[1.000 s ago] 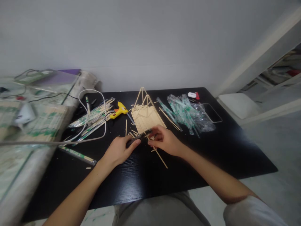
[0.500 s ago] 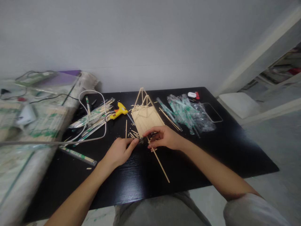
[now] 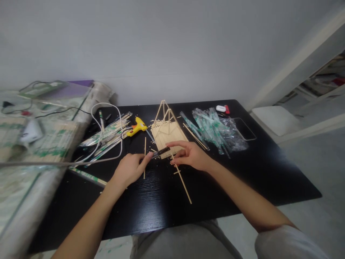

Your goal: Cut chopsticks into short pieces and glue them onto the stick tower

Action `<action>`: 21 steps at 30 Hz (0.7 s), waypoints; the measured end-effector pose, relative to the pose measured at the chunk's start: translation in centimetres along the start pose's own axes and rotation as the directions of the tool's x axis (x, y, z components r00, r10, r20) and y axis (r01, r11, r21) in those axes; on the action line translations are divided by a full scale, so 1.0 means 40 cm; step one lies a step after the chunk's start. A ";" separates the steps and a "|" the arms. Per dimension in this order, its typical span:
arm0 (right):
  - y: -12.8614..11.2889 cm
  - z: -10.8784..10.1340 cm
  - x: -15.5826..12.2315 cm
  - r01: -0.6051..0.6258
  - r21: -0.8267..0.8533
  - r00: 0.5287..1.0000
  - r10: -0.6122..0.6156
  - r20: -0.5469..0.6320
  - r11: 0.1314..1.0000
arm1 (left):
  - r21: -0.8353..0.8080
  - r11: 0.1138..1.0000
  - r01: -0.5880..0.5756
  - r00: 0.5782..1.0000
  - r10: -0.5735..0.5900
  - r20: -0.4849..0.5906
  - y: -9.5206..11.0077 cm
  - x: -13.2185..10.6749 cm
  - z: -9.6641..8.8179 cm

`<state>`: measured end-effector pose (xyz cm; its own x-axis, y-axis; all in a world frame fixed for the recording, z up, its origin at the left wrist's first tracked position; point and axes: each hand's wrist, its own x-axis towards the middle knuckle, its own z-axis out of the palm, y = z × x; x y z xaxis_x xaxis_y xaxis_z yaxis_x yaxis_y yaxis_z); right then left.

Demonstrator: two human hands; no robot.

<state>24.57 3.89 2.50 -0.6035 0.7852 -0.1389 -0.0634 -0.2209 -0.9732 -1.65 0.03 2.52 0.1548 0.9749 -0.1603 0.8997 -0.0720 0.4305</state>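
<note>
My left hand (image 3: 131, 168) is closed on a slim dark tool (image 3: 159, 153) whose exact kind I cannot make out. The tool points right, its far end reaching the index fingertip of my right hand (image 3: 192, 155). The other fingers of that hand are curled at the upper end of a thin wooden stick (image 3: 184, 185), which slants down toward the table's front edge. A short stick piece (image 3: 177, 172) lies across it. Just beyond both hands is a flat panel of wooden sticks (image 3: 168, 138) with a triangular stick frame (image 3: 164, 111) standing on it.
A yellow glue gun (image 3: 137, 126) lies left of the panel, near packaged sticks (image 3: 110, 131) and a white cable (image 3: 121, 136). Empty plastic wrappers (image 3: 208, 126), a phone (image 3: 244, 128) and a white case (image 3: 220, 108) are at the right. A loose stick (image 3: 145, 154) lies beside my left hand.
My left hand has moved left and slightly up with the tool, uncovering more of it. My right index finger has stretched out, and the stick's lower end has shifted slightly up and left.
</note>
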 end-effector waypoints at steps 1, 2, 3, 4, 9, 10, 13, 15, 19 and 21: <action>0.005 0.000 0.002 0.013 0.006 1.000 -0.012 -0.028 1.000 | -0.007 1.000 0.016 1.000 -0.016 -0.018 -0.007 0.002 -0.005; 0.011 0.000 0.005 0.025 0.010 0.998 -0.025 -0.059 1.000 | -0.022 0.999 0.029 0.999 -0.030 -0.039 -0.014 0.004 -0.010; 0.019 -0.001 0.007 0.037 0.012 0.995 -0.036 -0.091 0.999 | -0.044 0.998 0.040 0.997 -0.043 -0.060 -0.020 0.005 -0.014; 0.027 -0.002 0.010 0.044 0.008 0.992 -0.043 -0.116 0.999 | -0.076 0.996 0.050 0.995 -0.056 -0.082 -0.026 0.007 -0.019; 0.065 0.004 0.020 -0.080 -0.069 0.994 0.075 -0.074 0.994 | -0.208 0.975 0.084 0.982 -0.117 -0.150 -0.042 0.015 -0.026; 0.070 0.007 0.021 -0.117 -0.071 0.992 0.113 -0.055 0.991 | -0.216 0.972 0.090 0.980 -0.125 -0.154 -0.042 0.016 -0.025; 0.081 0.020 0.020 -0.185 -0.067 0.983 0.185 -0.004 0.980 | -0.227 0.969 0.100 0.979 -0.136 -0.149 -0.042 0.020 -0.018; 0.087 0.028 0.021 -0.189 -0.070 0.981 0.191 0.024 0.980 | -0.224 0.969 0.105 0.981 -0.138 -0.138 -0.041 0.022 -0.013; 0.093 0.044 0.031 -0.173 -0.053 0.983 0.176 0.061 0.984 | -0.219 0.967 0.129 0.981 -0.156 -0.111 -0.034 0.023 -0.010; 0.094 0.050 0.044 -0.168 -0.056 0.982 0.173 0.078 0.984 | -0.203 0.969 0.139 0.981 -0.162 -0.105 -0.031 0.023 -0.011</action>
<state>21.68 3.28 -1.03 -0.6657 0.6876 -0.2900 0.0839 -0.3172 -0.9446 -2.80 1.10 2.24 -0.0371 0.9903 -0.1341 0.8110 0.1082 0.5749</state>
